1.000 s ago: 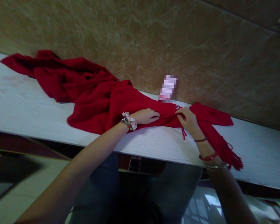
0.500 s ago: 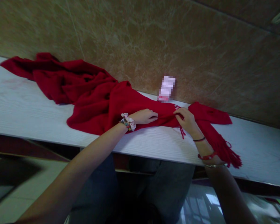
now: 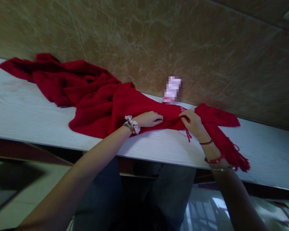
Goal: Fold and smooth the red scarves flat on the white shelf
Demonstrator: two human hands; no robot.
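A long red scarf (image 3: 93, 106) lies bunched and creased along a white board. My left hand (image 3: 149, 119) rests on its narrowed part, fingers curled down against the cloth, their tips partly hidden. At the fringed end, my right hand (image 3: 190, 120) pinches the scarf's edge between thumb and fingers, with a few loose tassels hanging just below. Right of that hand lies more red cloth (image 3: 215, 117), folded over, its thick fringe (image 3: 238, 158) spread toward the front edge. Whether it belongs to the same scarf cannot be told.
A blurred-out pinkish rectangular item (image 3: 172, 89) leans against the brown marbled wall (image 3: 125, 35) behind the scarf. The narrow white board (image 3: 19, 109) runs along the wall, and its front edge sits just above my legs (image 3: 175, 189).
Both hands keep almost the same places and grip on the scarf. The view has shifted very slightly.
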